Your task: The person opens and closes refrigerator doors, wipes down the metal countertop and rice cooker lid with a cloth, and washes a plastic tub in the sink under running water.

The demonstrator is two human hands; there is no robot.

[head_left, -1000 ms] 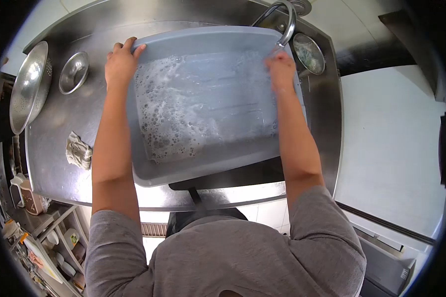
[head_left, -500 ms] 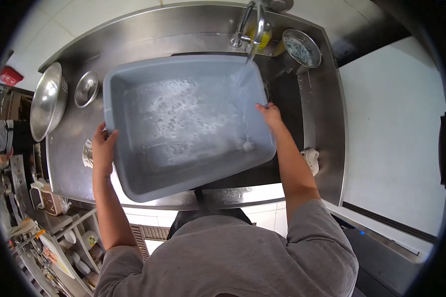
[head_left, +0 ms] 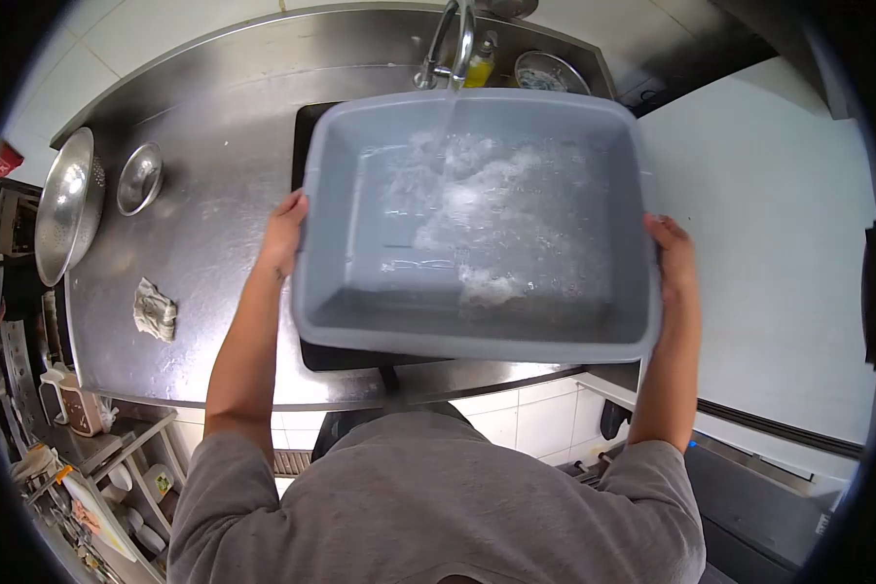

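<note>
A large grey tub (head_left: 380,341) holds foamy water and is over the sink basin (head_left: 307,127), whose dark left edge shows. My left hand (head_left: 287,230) is closed on the tub's left side. At its right side my right hand (head_left: 672,251) grips the rim. Water runs from the metal faucet (head_left: 462,44) into the tub near its back edge.
On the steel counter (head_left: 224,127) at the left are a colander (head_left: 70,206), a small metal bowl (head_left: 140,179) and a crumpled cloth (head_left: 154,311). Behind the tub stand a yellow bottle (head_left: 480,64) and a bowl with a scrubber (head_left: 545,74). A white surface (head_left: 759,253) lies at the right.
The tub was turned and shifted, and now sits further right, level. My right hand moved from near the faucet to the tub's right side. The foam has moved across the water to the right.
</note>
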